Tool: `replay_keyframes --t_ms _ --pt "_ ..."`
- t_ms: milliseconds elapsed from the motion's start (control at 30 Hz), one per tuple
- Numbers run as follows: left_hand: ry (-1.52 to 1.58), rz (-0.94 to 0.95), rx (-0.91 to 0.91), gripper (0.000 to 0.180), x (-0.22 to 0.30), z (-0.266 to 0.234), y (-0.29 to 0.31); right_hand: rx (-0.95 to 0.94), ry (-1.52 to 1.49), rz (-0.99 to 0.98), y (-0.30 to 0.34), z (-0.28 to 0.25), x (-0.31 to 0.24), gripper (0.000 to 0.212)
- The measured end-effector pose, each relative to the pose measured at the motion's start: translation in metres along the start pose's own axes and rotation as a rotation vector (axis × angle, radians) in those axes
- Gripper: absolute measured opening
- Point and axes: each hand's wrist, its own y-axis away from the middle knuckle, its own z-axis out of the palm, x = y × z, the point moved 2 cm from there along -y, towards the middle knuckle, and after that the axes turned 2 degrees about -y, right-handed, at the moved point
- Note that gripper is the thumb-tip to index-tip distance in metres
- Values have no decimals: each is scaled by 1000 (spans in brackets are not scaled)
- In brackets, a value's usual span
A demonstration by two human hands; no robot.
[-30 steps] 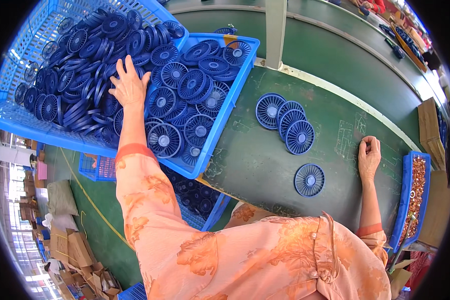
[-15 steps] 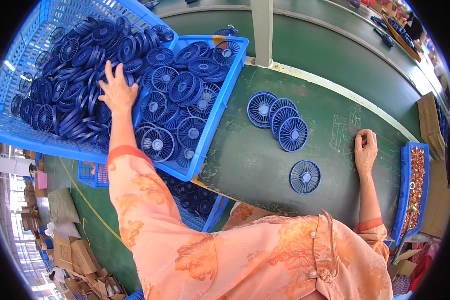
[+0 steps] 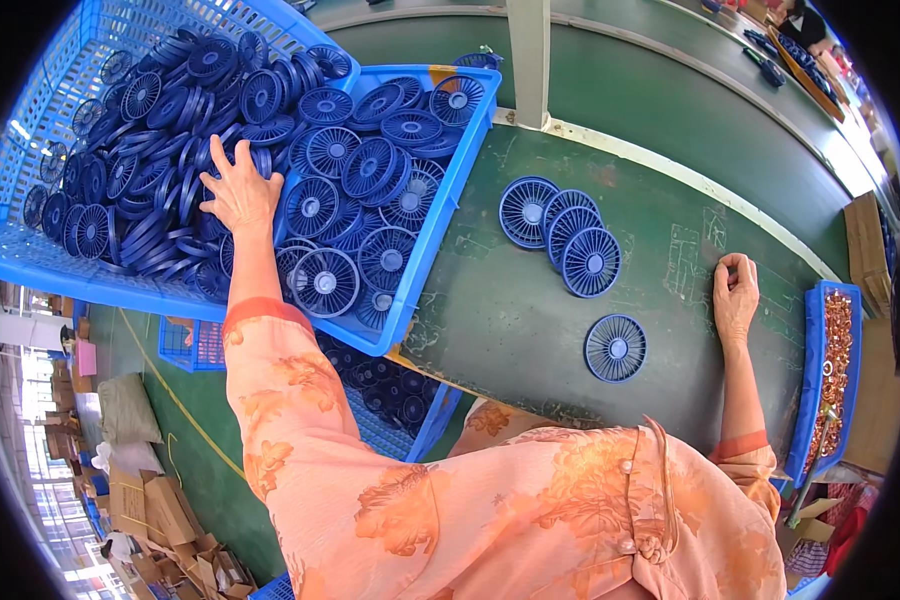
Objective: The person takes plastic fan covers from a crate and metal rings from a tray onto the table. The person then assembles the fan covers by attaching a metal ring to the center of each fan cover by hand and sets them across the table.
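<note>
2 hands (image 3: 242,192); 4 blue discs (image 3: 592,263) on tabletop (image 3: 500,320); 3 overlapped; 1 apart

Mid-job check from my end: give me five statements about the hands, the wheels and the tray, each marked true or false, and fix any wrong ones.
1. The left hand is spread at the piled wheels. True.
2. The right hand is inside the tray. False: it is at the table, left of the tray.
3. One wheel on the table lies apart from the overlapping wheels. True.
4. The tray is red. False: it is blue.
5. The tray holds small copper-coloured parts. True.
</note>
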Motion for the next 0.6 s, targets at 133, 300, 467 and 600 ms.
replay_keyframes --t_ms 133,300,467,600 --pt "17 -24 -25 68 1 0 -6 11 -4 -6 0 -1 1 5" --pt "160 78 -30 65 -17 3 -9 1 -20 18 -1 1 1 5" --pt "190 31 -151 72 -17 -4 -16 26 -20 -3 1 -2 2 5" --pt "135 -24 -289 76 -10 -9 -26 24 -9 15 2 -3 0 6"
